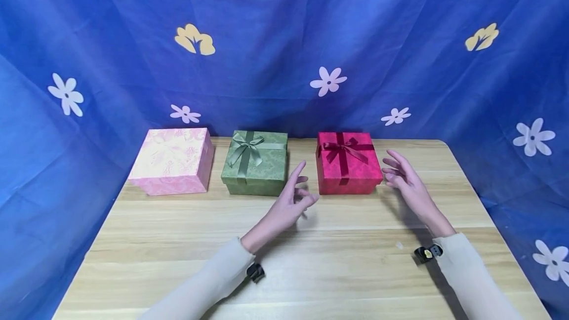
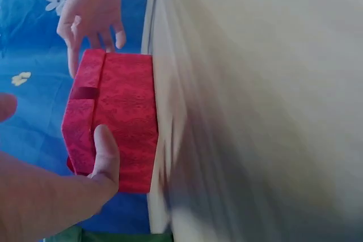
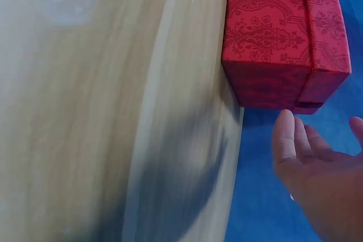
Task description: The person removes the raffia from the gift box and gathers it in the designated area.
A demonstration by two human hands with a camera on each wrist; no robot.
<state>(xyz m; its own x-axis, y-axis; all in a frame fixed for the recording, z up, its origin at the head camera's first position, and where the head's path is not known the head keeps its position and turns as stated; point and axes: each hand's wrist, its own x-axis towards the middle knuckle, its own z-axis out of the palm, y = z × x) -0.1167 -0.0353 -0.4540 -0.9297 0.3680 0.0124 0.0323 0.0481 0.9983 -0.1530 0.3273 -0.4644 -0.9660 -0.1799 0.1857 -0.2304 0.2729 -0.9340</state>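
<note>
A red gift box (image 1: 348,164) with a dark red ribbon and bow sits toward the back of the table, between my two hands. My left hand (image 1: 291,206) is off its left front corner, fingers extended forward and thumb pointing toward the box. In the left wrist view the thumb overlaps the red box (image 2: 127,106). On the other side, my right hand (image 1: 409,184) is beside the box's right face, fingers loosely bent and nothing held. The right wrist view shows those fingertips just short of the red box (image 3: 272,32). A green gift box (image 1: 264,162) with a green bow stands left of my left hand.
A pale pink box (image 1: 171,162) stands at the left end of the row. The boxes rest on a wood-grain table (image 1: 333,265). A blue flowered cloth (image 1: 266,38) hangs behind and along the sides. A small clear scrap (image 1: 399,245) lies near my right wrist.
</note>
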